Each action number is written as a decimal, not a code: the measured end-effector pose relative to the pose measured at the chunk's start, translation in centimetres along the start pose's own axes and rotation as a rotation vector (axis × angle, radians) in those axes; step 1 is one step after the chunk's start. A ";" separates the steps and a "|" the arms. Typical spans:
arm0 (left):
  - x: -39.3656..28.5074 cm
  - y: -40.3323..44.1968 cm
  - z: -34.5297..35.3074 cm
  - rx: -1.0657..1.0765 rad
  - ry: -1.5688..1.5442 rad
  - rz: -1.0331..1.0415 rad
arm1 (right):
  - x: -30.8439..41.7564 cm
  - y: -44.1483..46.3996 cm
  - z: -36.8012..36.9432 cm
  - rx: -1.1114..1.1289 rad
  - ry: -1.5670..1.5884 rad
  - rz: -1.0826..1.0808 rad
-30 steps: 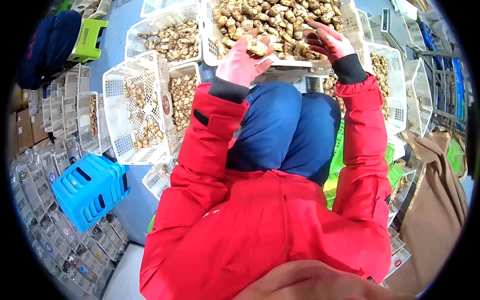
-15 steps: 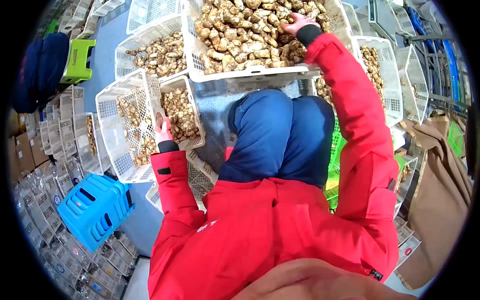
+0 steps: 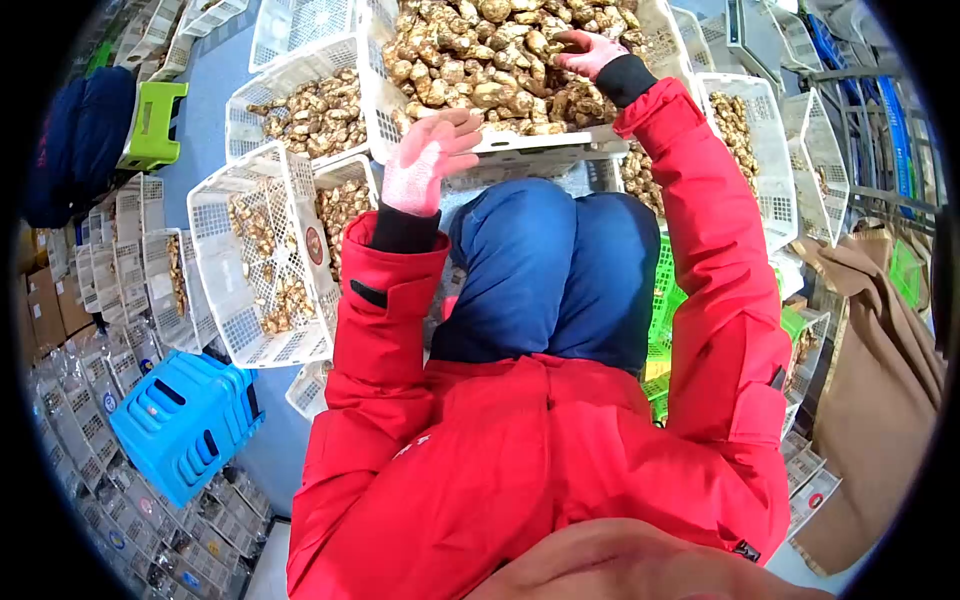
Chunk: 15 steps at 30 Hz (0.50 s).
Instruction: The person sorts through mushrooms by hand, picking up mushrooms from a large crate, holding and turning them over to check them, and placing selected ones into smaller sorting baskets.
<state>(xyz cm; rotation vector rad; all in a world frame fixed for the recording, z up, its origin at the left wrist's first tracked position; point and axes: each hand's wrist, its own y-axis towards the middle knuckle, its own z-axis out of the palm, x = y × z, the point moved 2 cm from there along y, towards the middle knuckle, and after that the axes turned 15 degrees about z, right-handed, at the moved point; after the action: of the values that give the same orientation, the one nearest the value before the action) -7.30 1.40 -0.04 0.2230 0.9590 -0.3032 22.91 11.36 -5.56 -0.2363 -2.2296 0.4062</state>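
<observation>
Head view, from where I stand: a sparsely filled white crate (image 3: 308,200) sits left of the left hand (image 3: 428,165), whose spread fingers cover the near-left corner of a larger crate (image 3: 555,141). Inside it, brown roots (image 3: 490,60) lie heaped under the right hand's (image 3: 590,53) curled fingers; whether these grip one, I can't tell. Half a second ago, the left hand touched the sparse crate. Blue floor (image 3: 212,95) and a green stool (image 3: 155,125) lie farther left of those fingers.

Sky-blue boxy plastic stool (image 3: 180,425): is resting on the blue-grey floor (image 3: 280,440), lower left.
Lime-green plastic stool (image 3: 157,125): is standing upper left.
Dark navy padded fabric bundle (image 3: 85,140): is sitting just beside the lime-green one.
Brown cardboard boxes (image 3: 45,305): are sitting at the left edge.
Tan-brown cloth sheet (image 3: 870,390): is lying in folds, far right.
</observation>
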 end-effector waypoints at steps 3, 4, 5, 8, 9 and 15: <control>-0.1 -0.5 -0.8 -0.057 0.006 -0.050 | 3.8 -1.2 3.0 0.150 -0.265 0.081; -0.2 -0.7 -1.0 -0.093 0.047 -0.063 | 5.2 -2.2 4.1 0.154 -0.415 0.080; -0.2 -0.7 -1.2 -0.126 0.085 -0.074 | 6.7 -3.7 5.2 0.153 -0.568 0.078; -0.2 -0.8 -2.0 -0.073 0.038 -0.042 | 7.5 -4.5 6.9 0.137 -0.708 0.038; -0.3 -0.7 -2.0 -0.072 0.059 -0.034 | 8.0 -4.3 6.6 0.112 -0.706 0.030; 0.2 0.7 0.5 -0.172 0.183 0.040 | 9.8 -8.1 4.9 -0.013 -0.284 -0.160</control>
<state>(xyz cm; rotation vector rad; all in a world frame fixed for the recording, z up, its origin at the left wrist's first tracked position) -6.54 1.85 0.10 0.1139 1.1539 -0.1641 12.67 5.76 1.53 -0.0057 -2.5091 0.3557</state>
